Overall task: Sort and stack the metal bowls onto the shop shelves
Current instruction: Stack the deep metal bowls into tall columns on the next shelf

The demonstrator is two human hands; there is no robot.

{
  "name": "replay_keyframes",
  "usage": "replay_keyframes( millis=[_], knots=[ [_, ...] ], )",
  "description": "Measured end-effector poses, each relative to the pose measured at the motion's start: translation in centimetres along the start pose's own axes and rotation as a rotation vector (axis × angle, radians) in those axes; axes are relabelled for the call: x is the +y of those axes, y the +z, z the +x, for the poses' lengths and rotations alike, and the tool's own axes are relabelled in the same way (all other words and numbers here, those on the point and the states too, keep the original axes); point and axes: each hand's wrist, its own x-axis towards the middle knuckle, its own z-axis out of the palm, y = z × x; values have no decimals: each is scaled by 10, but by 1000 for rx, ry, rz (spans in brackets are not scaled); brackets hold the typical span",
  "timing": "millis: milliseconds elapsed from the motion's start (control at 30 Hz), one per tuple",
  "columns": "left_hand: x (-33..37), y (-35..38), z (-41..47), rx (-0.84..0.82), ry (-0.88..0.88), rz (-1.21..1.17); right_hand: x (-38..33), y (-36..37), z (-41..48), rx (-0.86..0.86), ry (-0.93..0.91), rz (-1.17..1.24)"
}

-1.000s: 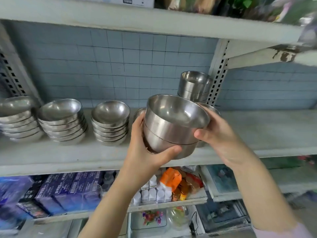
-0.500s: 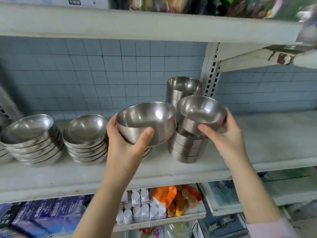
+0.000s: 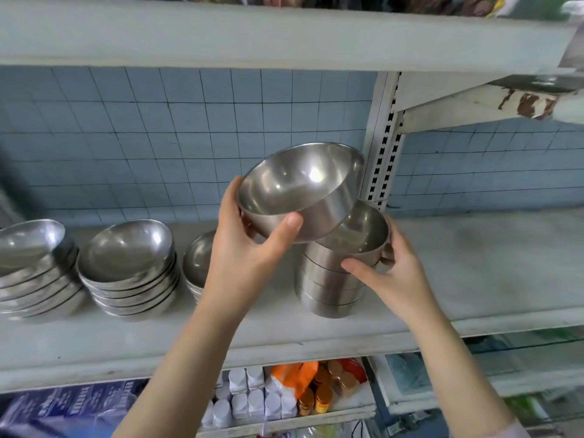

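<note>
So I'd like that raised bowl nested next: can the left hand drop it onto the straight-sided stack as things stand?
Probably yes. The left hand holds the bowl just above the stack, whose top is open; the right hand only steadies its top bowl from the side.

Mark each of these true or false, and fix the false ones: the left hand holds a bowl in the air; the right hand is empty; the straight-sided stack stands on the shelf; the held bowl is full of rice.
1. The left hand holds a tilted bowl in the air: true.
2. The right hand is empty: false, it grips the top bowl of the stack.
3. The straight-sided stack stands on the shelf: true.
4. The held bowl is full of rice: false, it is empty.
</note>
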Motion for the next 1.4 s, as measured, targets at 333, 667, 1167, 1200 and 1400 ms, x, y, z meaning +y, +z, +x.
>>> replay_keyframes(
  millis=[333,667,1167,1200,1400],
  knots=[
    [-19,49,15,-188,42,218,3,-49,14,-223,45,191],
    [-27,43,23,-245,-14,339,11,-35,24,-163,-68,277],
    [-72,70,-32,-115,-732,-299,17,-20,24,-244,583,491],
    [-68,69,-31,-121,-738,-312,16,-18,23,-234,589,491],
    [-56,65,-12,-186,-757,-282,6,-14,21,-195,621,529]
  ],
)
